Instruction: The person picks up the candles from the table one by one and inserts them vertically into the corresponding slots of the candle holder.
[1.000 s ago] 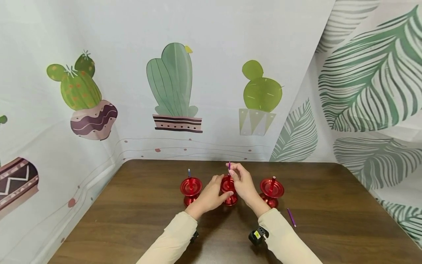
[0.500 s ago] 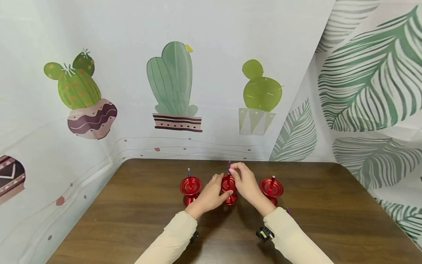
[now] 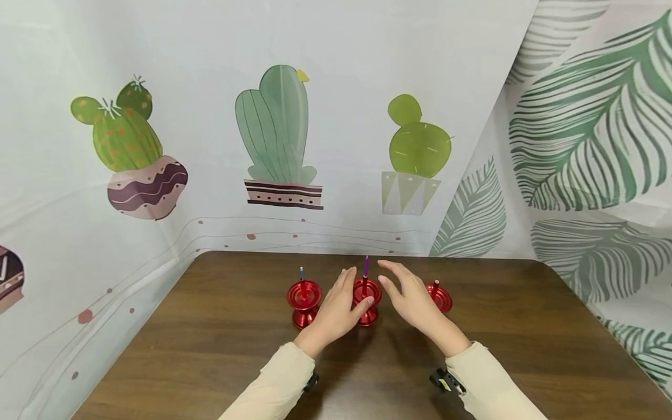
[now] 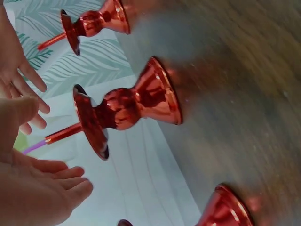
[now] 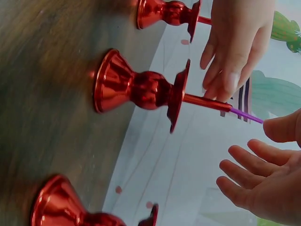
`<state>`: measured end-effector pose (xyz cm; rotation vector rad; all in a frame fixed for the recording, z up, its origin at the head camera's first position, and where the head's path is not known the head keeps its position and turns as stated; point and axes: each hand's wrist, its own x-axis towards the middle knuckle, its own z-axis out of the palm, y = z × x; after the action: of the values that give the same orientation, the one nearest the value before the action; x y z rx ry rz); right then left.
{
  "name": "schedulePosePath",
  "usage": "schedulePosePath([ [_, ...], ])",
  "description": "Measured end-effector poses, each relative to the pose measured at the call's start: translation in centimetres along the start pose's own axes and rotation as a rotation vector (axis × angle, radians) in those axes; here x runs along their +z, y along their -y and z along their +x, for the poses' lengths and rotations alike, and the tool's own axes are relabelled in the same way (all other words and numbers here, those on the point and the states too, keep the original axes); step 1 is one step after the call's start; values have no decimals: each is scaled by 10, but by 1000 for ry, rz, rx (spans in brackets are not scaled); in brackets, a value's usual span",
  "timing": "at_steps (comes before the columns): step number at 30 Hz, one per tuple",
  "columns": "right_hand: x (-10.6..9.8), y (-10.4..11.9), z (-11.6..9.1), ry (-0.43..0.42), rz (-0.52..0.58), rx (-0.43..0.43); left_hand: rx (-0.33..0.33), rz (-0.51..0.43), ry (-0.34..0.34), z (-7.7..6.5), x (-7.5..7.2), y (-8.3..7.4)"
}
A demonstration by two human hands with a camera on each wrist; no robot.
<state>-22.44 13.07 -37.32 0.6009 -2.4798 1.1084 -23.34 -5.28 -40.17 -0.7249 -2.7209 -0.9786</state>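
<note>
Three shiny red metal candle holders, each with a dish and an upright tube, stand in a row. A thin purple candle (image 5: 247, 115) stands upright in the tube of the middle holder (image 5: 150, 89). My left hand (image 3: 336, 307) is beside that holder's left, fingers extended and thumb in front of it; contact cannot be told. To the right of the purple candle, my right hand (image 3: 417, 298) is spread with nothing in it. A slim blue candle (image 3: 301, 273) rises from the left holder (image 3: 304, 318). The right holder (image 3: 444, 301) is partly hidden by my right hand.
The holders stand on a dark brown wooden table (image 3: 220, 350), toward its back edge. Behind it hangs a white cloth (image 3: 346, 146) printed with cacti and leaves. My right forearm crosses the table's right side.
My right hand has let go of the purple candle and moved right, its fingers spreading. The candle stays upright in the middle holder. The loose purple candle on the table is now hidden.
</note>
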Motion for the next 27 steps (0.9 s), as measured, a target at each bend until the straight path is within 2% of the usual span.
schedulePosePath([
  [4,-11,0,-7,-41,-13,-27,38,-28,-76,-4,-2,-8],
  [8,-22,-1,-12,-82,-32,-59,106,-37,-154,-7,-5,-17],
  [13,-35,-7,-20,-123,-57,-61,251,6,-222,-9,-6,-32],
  [16,-42,-11,-24,-120,-78,-43,314,44,-218,-9,-3,-40],
  [21,-53,-19,-31,-87,-99,-13,364,121,-186,-3,8,-51],
  [27,-60,-32,-40,-64,-132,3,351,186,-139,8,22,-57],
])
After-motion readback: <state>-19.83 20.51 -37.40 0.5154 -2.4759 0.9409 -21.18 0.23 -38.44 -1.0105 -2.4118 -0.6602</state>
